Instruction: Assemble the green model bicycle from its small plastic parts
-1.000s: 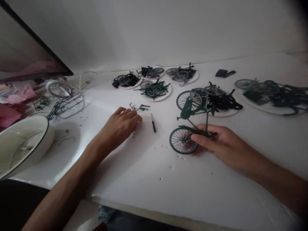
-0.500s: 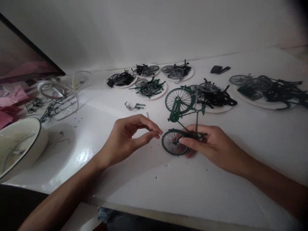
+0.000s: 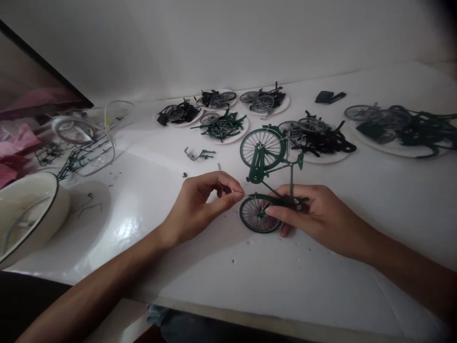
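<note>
A green model bicycle (image 3: 264,151) is held above the white table, tilted, with one spoked wheel toward the back and the other near me. My right hand (image 3: 303,209) is closed on it around the near end, its thumb over the near wheel (image 3: 260,214). My left hand (image 3: 210,202) is pinched shut just left of that wheel's green mudguard. Something thin and pale seems to be between its thumb and forefinger, too small to name. Beyond the left hand, small grey and green bicycle parts (image 3: 200,154) lie on the table.
Paper plates with bicycle parts stand along the back, including one of green parts (image 3: 223,127) and one of black parts (image 3: 317,138). A larger plate (image 3: 385,143) is at right. An enamel bowl (image 3: 53,209) and wire baskets (image 3: 84,155) are at left.
My left hand has shifted slightly right, closer to the near wheel's mudguard. My right hand keeps its hold, with the bicycle nearly unmoved. The view has tilted a little.
</note>
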`<state>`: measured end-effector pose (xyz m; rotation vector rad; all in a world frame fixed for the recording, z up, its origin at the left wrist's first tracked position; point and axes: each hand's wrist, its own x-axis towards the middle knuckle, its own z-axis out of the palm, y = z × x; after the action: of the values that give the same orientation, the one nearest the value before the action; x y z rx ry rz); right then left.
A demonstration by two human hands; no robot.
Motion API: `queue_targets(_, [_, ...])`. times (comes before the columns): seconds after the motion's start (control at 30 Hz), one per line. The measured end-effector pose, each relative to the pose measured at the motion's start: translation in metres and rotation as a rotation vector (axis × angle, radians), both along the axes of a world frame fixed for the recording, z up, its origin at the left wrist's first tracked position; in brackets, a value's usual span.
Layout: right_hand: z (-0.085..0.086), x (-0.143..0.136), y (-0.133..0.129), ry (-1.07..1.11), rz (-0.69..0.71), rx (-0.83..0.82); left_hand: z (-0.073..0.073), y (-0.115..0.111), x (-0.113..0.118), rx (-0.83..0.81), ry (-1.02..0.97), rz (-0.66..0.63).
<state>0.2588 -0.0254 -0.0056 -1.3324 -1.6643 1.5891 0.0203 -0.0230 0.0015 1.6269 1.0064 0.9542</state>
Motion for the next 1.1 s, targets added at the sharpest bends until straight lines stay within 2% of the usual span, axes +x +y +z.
queue_targets(0.73, [0.0028, -0.0023, -0.0021, -0.008, 0.029, 0.032, -0.0004, 0.0009, 0.0014, -0.033, 0.122, 0.046])
queue_targets(1.1, [-0.0025, -0.0018, -0.006, -0.036, 0.018, 0.039, 0.0007, -0.001, 0.0012, -0.097, 0.141, 0.078])
